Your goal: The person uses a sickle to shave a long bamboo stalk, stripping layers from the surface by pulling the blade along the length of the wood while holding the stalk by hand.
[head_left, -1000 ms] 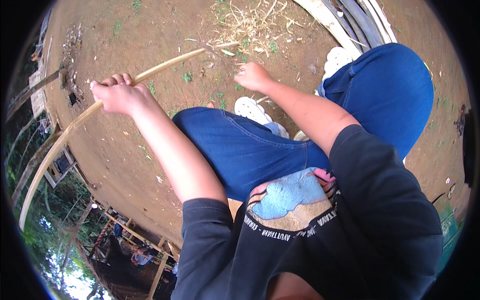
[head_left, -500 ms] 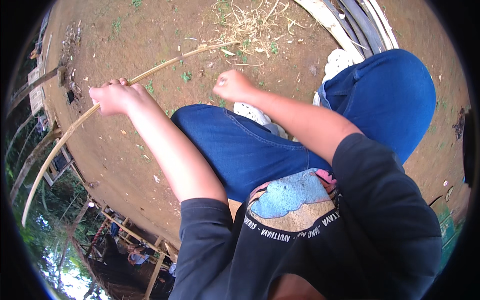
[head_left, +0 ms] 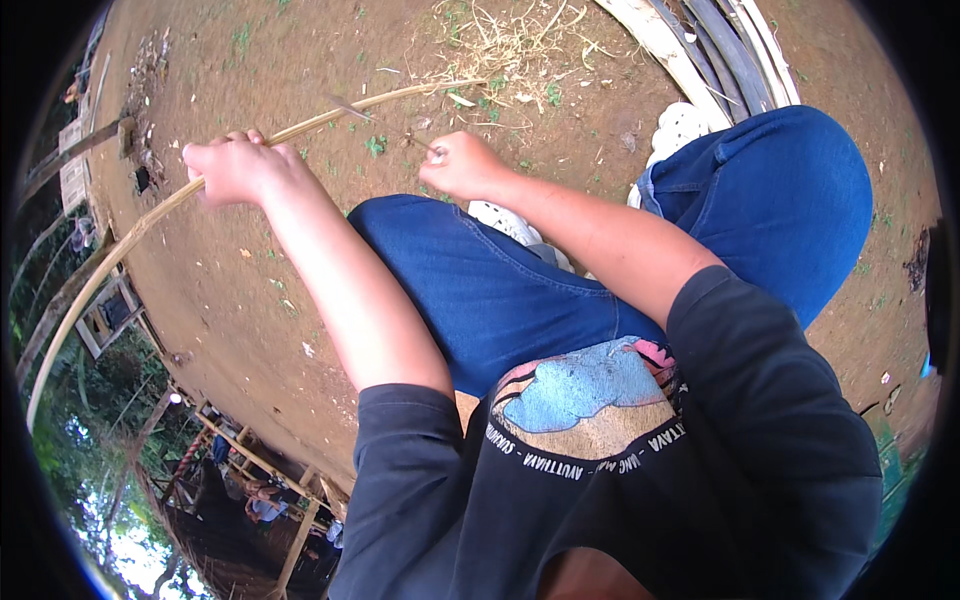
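A long, pale strip of wood or bamboo (head_left: 130, 235) runs from the lower left up towards the shavings; part of its bend may come from the lens. My left hand (head_left: 235, 170) is closed around it near its middle. In my right hand (head_left: 465, 165), closed in front of my knees, is a thin, dark knife (head_left: 348, 106). It is blurred and seen nearly edge-on, and its tip reaches the strip beyond my left hand. Whether the blade touches the strip or only passes over it, I cannot tell.
Thin pale shavings (head_left: 520, 45) lie on the brown dirt ground beyond my hands. Several long split pieces of wood (head_left: 720, 50) rest at the far right, by my white shoe (head_left: 680, 130). My knees in blue jeans (head_left: 770, 190) are bent. A wooden structure (head_left: 270, 465) stands at lower left.
My right hand has shifted slightly left and away from me, and the knife now shows more clearly across the strip. My left hand still grips the strip, which has moved slightly.
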### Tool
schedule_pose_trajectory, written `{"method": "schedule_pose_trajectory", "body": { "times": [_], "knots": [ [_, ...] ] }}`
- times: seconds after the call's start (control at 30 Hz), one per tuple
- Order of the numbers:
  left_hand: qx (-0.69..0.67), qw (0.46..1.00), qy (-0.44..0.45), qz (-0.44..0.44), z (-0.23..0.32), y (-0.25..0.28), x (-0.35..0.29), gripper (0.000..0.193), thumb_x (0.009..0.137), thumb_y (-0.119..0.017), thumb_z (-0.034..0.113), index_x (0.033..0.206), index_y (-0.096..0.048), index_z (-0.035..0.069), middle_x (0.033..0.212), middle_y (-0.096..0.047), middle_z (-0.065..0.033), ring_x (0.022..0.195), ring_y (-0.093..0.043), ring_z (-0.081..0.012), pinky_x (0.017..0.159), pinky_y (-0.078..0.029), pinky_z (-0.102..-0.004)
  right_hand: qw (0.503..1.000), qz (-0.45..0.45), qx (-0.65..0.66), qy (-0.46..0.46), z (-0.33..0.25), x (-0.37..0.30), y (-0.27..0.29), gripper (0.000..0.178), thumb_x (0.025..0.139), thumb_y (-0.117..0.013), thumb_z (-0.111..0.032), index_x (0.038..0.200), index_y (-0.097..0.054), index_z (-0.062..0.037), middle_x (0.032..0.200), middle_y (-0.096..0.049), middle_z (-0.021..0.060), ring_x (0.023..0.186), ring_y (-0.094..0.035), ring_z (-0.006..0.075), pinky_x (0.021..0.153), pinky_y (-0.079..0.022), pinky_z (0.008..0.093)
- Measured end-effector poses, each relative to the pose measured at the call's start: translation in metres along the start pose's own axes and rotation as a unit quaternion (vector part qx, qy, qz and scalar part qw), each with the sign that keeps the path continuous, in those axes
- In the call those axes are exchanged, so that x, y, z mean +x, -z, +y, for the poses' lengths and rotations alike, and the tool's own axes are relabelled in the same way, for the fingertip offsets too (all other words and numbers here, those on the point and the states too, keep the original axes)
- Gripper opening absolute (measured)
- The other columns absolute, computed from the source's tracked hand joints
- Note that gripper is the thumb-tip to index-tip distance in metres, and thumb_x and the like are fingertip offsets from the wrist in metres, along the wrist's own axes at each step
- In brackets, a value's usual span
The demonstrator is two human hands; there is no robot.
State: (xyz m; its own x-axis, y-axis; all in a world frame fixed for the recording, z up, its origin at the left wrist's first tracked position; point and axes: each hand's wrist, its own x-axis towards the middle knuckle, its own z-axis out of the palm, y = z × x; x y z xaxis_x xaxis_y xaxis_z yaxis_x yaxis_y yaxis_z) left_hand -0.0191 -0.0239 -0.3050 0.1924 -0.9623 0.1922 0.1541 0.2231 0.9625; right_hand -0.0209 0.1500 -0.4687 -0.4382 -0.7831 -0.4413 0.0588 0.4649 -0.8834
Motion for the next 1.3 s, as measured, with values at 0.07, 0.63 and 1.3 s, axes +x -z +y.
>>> {"method": "schedule_pose_trajectory", "body": {
  "times": [0.07, 0.63, 1.3],
  "knots": [
    [-0.002, 1.0, 0.002, 0.0, 0.002, -0.005, 0.001, 0.022, 0.084, -0.046, 0.01, 0.069, -0.03, 0.011, 0.053, -0.032, 0.0011, 0.039, -0.03, -0.0105, 0.036, -0.024, -0.0272, 0.999, 0.012, -0.028, -0.021, 0.039, 0.013, 0.01, 0.027, 0.074, -0.06, -0.028, 0.077, -0.066, -0.0022, 0.075, -0.066, 0.0168, 0.07, -0.065, 0.0292, 0.069, -0.052, 0.0395],
    [0.079, 0.995, -0.012, 0.062, -0.003, 0.003, 0.014, 0.053, 0.091, -0.054, 0.051, 0.09, -0.037, 0.001, 0.064, -0.042, -0.0072, 0.044, -0.04, -0.0175, 0.038, -0.034, -0.0315, 0.999, 0.037, -0.009, -0.02, 0.089, 0.031, 0.016, 0.023, 0.073, -0.061, -0.027, 0.07, -0.063, -0.004, 0.069, -0.064, 0.0137, 0.06, -0.06, 0.0235, 0.061, -0.049, 0.0353],
    [0.06, 0.998, -0.02, 0.019, 0.002, -0.009, 0.002, 0.044, 0.094, -0.052, 0.046, 0.083, -0.031, 0.008, 0.056, -0.036, -0.0004, 0.039, -0.034, -0.0125, 0.033, -0.028, -0.027, 0.997, 0.046, 0.04, -0.037, 0.092, 0.021, 0.013, 0.027, 0.072, -0.061, -0.03, 0.074, -0.065, -0.0039, 0.073, -0.065, 0.016, 0.067, -0.064, 0.0298, 0.067, -0.051, 0.0385]
  ]
}}
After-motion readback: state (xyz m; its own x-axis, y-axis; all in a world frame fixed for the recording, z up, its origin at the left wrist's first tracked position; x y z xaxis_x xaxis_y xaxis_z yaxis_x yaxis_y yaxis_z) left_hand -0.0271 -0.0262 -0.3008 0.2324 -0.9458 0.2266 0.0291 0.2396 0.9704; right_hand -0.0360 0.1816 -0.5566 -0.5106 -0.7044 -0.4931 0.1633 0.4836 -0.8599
